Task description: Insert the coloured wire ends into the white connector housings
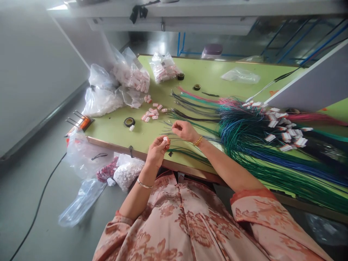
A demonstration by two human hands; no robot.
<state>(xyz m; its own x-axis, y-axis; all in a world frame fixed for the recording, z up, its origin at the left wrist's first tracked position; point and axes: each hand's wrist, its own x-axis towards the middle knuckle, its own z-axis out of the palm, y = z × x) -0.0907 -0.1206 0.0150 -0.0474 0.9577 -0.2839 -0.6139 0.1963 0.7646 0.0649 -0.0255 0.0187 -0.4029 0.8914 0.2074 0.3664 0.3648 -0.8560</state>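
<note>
My left hand (157, 151) is closed, pinching a small white-and-pink plastic connector (165, 139) between thumb and fingertips near the table's front edge. Just above and to the right is my right hand (185, 131), its fingers curled together over the thin wire ends; what it grips, if anything, is too small to make out. Green wires (187, 151) run beneath and beside it from a large bundle of green and blue wires (233, 127) on the right. Several loose connectors (152, 114) lie beyond my left hand.
Black tape rolls (129, 122) lie on the green table (114, 127). Bags of connectors (136, 79) stand at the back left. White connectors (286, 136) cap wires at the right. An orange block with metal prongs (86, 122) sits on the left corner. Plastic bags (89, 152) hang below the edge.
</note>
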